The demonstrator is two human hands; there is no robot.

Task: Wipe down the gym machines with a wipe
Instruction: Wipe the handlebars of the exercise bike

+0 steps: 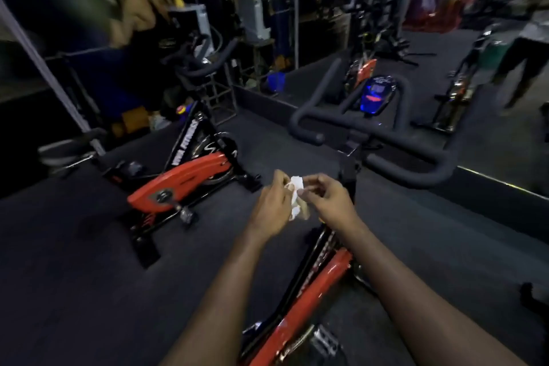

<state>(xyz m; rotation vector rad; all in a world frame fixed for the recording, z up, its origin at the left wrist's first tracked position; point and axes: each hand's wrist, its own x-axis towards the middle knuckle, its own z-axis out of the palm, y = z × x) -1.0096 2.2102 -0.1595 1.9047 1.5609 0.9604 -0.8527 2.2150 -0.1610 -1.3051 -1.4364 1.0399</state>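
Both the left hand (271,205) and the right hand (329,199) are pinching a crumpled white wipe (295,196) above the near bike (315,285), its handlebars (386,140) apparently not yet being wiped, the second bike (184,178) awaiting cleaning.

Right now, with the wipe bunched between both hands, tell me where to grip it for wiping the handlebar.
Grip the wipe at its bunched upper end, from the right, where the right hand pinches it. It hangs limp and crumpled, so holding the top probably leaves the lower folds free to rub the handlebar.
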